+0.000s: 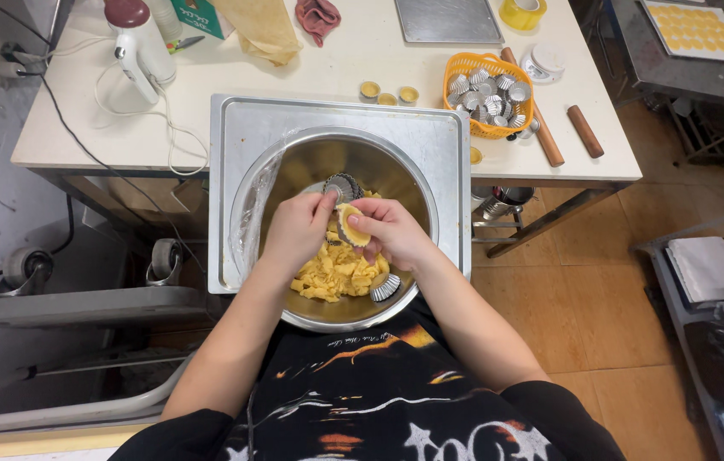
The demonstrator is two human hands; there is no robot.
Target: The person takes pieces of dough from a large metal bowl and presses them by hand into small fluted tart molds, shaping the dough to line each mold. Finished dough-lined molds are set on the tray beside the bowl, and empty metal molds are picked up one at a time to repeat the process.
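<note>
Head: both hands (298, 229) (392, 232) pressing dough (351, 225) w/ mold.

Small fluted metal tart mould (351, 230), filled with yellow dough, tilted, held over the steel mixing bowl (396, 175) near its centre. Yellow dough chunks (338, 273) heaped on bowl bottom. Empty fluted mould (342, 185) at bowl's far side; another (386, 288) on its near-right slope.

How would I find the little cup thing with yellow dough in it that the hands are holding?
Find the big metal bowl on the steel tray. Over it, the right hand pinches a small fluted tin. Unlike the empty tins nearby, it is lined with yellow dough.
</note>
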